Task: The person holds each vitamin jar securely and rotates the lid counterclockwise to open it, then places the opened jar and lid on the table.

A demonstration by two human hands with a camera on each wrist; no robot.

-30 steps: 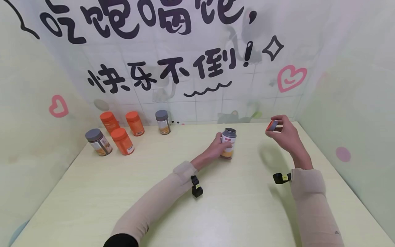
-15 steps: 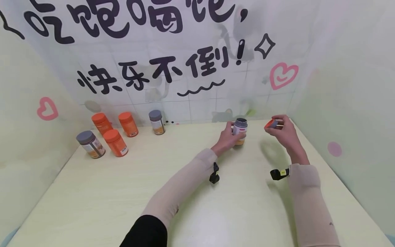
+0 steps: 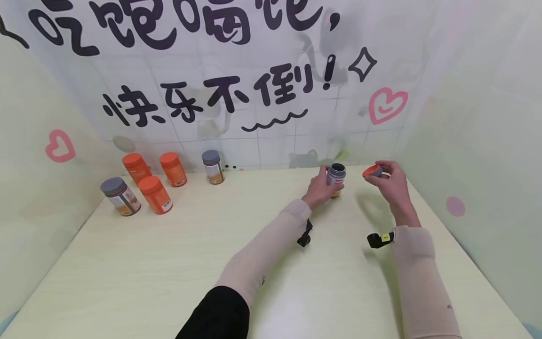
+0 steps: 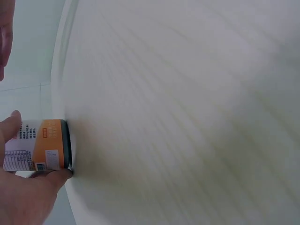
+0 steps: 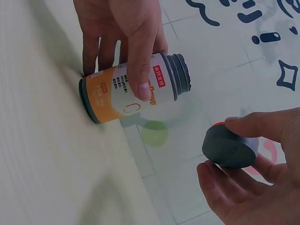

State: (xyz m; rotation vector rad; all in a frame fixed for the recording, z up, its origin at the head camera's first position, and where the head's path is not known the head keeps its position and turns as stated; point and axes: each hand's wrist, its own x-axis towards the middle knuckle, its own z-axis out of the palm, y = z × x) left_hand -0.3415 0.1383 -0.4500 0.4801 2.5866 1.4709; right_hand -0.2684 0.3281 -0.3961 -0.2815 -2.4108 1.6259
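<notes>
My left hand [image 3: 318, 192] grips a grey supplement bottle [image 3: 337, 174] with a white and orange label near the table's back edge. The bottle has its mouth uncovered, and threads show on its neck in the right wrist view. Its base is right at the table top, with the thumb across the label [image 5: 133, 89]. To the right, my right hand [image 3: 394, 186] holds a grey cap [image 3: 374, 171] up off the table, pinched between thumb and fingers. The cap's inside is orange and is turned toward the bottle. A gap separates cap and bottle.
At the back left of the table [image 3: 178, 263] stand three orange jars, one in front [image 3: 155, 194], and a larger grey-lidded jar [image 3: 120, 196]. A smaller grey-lidded jar [image 3: 213, 167] is near the back wall [image 3: 271, 150]. Side walls flank the table.
My left hand has carried the bottle to the right and back, closer to the cap. My right hand keeps the cap, now tipped with more of its orange inside showing.
</notes>
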